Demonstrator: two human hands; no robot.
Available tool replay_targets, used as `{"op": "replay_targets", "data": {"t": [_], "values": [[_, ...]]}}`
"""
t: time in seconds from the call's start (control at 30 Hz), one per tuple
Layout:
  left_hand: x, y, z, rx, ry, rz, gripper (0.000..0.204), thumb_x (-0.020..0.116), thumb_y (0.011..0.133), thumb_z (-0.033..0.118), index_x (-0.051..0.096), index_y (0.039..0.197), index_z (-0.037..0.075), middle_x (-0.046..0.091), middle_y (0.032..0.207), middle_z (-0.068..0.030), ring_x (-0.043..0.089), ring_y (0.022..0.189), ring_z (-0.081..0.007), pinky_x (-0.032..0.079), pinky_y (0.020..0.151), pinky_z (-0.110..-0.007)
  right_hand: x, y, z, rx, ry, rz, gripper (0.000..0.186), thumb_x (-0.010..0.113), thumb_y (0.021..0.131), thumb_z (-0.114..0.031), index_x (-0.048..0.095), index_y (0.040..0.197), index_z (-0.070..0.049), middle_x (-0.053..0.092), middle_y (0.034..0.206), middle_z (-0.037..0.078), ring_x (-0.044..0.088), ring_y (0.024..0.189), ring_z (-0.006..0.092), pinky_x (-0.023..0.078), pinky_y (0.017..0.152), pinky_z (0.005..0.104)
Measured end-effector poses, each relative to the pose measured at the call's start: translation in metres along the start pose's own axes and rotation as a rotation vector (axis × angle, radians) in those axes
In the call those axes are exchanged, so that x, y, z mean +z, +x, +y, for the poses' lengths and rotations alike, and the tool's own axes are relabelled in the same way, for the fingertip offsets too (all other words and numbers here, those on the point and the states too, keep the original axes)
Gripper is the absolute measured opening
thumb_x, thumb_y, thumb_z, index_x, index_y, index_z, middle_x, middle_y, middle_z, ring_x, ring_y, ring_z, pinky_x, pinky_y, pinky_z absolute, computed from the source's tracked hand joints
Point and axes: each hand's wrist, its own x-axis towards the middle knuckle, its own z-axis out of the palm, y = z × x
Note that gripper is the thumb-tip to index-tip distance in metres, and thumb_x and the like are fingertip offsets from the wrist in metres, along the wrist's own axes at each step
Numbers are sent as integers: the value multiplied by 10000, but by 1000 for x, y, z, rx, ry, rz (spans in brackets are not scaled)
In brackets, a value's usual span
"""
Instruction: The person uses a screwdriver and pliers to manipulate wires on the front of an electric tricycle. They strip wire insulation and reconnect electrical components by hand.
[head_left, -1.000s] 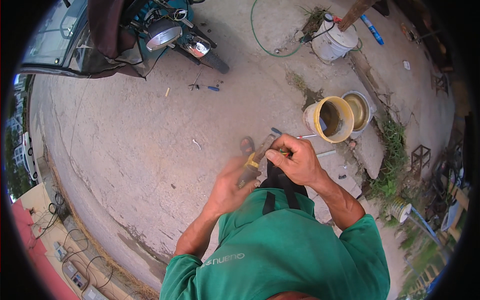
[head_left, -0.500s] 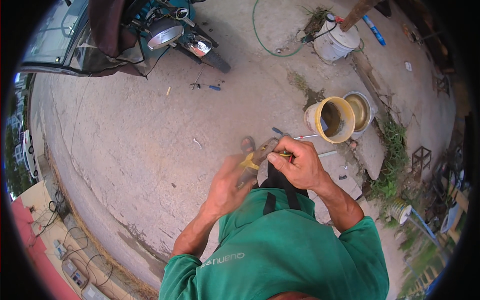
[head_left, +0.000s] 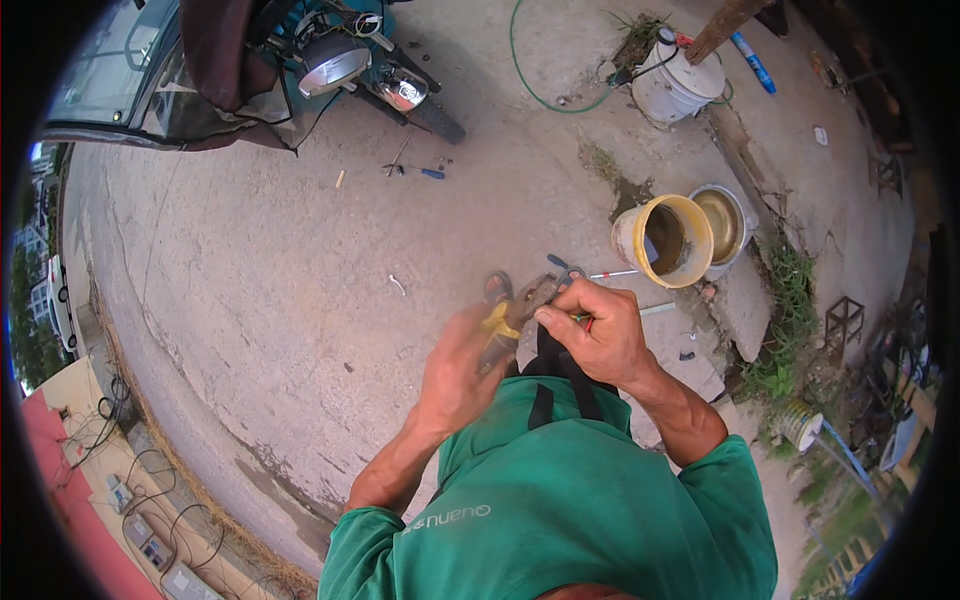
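Observation:
My left hand point(head_left: 455, 365) is closed around a pair of pliers point(head_left: 499, 322) with yellow and dark handles; motion blurs its fingers. The plier head points up and right, its tip close to the fingertips of my right hand point(head_left: 602, 328). Between thumb and forefinger, that hand pinches thin coloured wires point(head_left: 587, 323), with red and green showing below the thumb. Whether the jaws touch a wire is too small to make out. Both hands are in front of my body, above the concrete.
A yellowish bucket point(head_left: 648, 242) and a metal basin point(head_left: 724, 225) stand ahead to the right, with a lidded white bucket point(head_left: 680, 92) farther off. A motorcycle point(head_left: 400, 92) is parked at the far left. A blue-handled screwdriver point(head_left: 432, 174) lies on the concrete point(head_left: 230, 270).
The plier head has turned slightly and shows its jaws more plainly. My left hand has shifted only a little, and my right hand keeps its pinch on the wires.

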Motion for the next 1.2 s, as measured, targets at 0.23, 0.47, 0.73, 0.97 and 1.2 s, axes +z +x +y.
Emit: {"op": "replay_targets", "data": {"t": [0.23, 0.47, 0.73, 0.97, 1.2], "values": [[-11, 9, -2, -114, 75, 197, 327, 753, 826, 17, 697, 1147, -12, 545, 1344, -205, 574, 1206, -371, 472, 1002, -412, -3, 1, 20, 258, 2, 12, 270, 841, 823, -140, 606, 790, -11, 550, 672, -3, 461, 625, 67, 398, 557, 279], [-1, 11, -45, -675, -970, 9, 308, 665, 957, 119, 657, 1210, -56, 626, 1287, -164, 646, 1128, -255, 580, 910, -432, -13, 9, 35, 267, 150, -3, 263, 827, 800, -155, 661, 955, -24, 562, 701, -18, 490, 640, 67, 429, 567, 291], [49, 8, -142, -1020, -1060, 46, 231, 594, 1011, 191, 617, 1173, 28, 678, 1111, -103, 680, 1020, -274, 607, 817, -469, -51, -10, 61, 453, 488, 37, 313, 712, 838, -43, 617, 1134, -13, 546, 905, -24, 504, 845, 56, 451, 793, 236], [103, -59, -278, -1319, -938, 101, 189, 626, 962, 208, 608, 1098, 78, 619, 947, -67, 641, 843, -262, 574, 724, -474, -111, -46, 87, 495, 467, 46, 238, 693, 893, -46, 630, 1119, -8, 651, 1005, 41, 597, 918, 91, 504, 824, 256], [108, -98, -319, -1426, -380, -30, 235, 710, 904, 184, 593, 1048, 40, 607, 908, -104, 621, 781, -266, 548, 608, -464, -135, -33, 92, 555, 525, 109, 199, 669, 914, -53, 639, 1100, 12, 680, 977, 59, 637, 854, 113, 527, 833, 272]]}}
